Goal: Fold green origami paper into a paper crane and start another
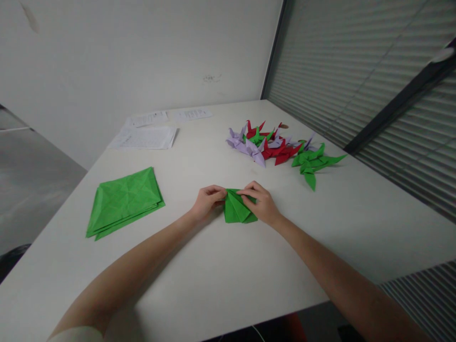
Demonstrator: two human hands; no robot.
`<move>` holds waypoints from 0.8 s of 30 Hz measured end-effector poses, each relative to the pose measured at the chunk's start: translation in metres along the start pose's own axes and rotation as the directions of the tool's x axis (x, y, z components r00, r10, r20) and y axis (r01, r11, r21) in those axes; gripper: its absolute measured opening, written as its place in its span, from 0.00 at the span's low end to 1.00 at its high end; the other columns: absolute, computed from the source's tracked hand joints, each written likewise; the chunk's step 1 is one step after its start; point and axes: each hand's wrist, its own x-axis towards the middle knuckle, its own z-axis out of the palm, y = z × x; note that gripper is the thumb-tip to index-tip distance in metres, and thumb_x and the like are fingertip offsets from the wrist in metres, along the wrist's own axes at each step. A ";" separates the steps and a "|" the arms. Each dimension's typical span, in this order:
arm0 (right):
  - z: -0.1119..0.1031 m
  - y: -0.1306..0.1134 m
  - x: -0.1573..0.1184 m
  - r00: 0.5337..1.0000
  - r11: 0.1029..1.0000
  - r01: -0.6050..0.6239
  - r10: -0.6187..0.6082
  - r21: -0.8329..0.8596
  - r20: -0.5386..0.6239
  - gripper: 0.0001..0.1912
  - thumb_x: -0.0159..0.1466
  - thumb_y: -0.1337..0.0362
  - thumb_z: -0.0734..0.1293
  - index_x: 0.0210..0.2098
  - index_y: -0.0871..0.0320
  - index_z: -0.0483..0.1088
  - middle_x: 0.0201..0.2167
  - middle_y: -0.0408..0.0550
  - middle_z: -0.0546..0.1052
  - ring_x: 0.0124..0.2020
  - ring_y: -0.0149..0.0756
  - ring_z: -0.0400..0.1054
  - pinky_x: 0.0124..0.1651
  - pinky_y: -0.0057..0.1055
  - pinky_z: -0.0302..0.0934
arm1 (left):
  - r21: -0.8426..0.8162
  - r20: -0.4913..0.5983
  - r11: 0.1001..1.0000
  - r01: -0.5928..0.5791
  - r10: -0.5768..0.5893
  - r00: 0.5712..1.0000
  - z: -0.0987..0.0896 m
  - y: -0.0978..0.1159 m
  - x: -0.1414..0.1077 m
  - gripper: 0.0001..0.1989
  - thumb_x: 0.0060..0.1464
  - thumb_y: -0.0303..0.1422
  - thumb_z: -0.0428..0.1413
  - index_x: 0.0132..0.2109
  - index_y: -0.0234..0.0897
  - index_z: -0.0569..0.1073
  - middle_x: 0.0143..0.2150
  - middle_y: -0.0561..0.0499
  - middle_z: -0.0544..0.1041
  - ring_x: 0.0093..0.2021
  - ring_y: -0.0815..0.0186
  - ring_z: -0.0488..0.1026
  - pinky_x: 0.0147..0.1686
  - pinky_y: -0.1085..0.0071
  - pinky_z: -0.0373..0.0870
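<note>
A partly folded sheet of green origami paper (235, 210) lies on the white table in front of me, with slanting creases fanning down from its top edge. My left hand (210, 199) pinches its upper left corner between thumb and fingers. On the other side, my right hand (261, 202) has its fingers closed on the paper's upper right part, the fingertips pressing near the top fold. The paper's right edge is partly hidden behind that hand.
Creased green paper sheets (126, 199) lie stacked at the left. Folded paper cranes in purple, red (281, 151) and green (309, 161) are heaped at the back right, beside the window blinds (356, 85). Printed papers (146, 137) rest at the back left of the table (199, 285).
</note>
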 end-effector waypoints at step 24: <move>0.003 -0.040 0.003 0.999 0.807 0.032 -0.004 -0.589 0.048 0.07 0.64 0.64 0.67 0.31 0.56 0.75 0.28 0.44 0.76 0.33 0.36 0.66 0.41 0.36 0.50 | 0.136 -0.186 0.987 -0.091 0.116 0.976 0.026 -0.013 -0.020 0.06 0.37 0.31 0.63 0.24 0.32 0.75 0.23 0.52 0.74 0.26 0.70 0.69 0.30 0.71 0.69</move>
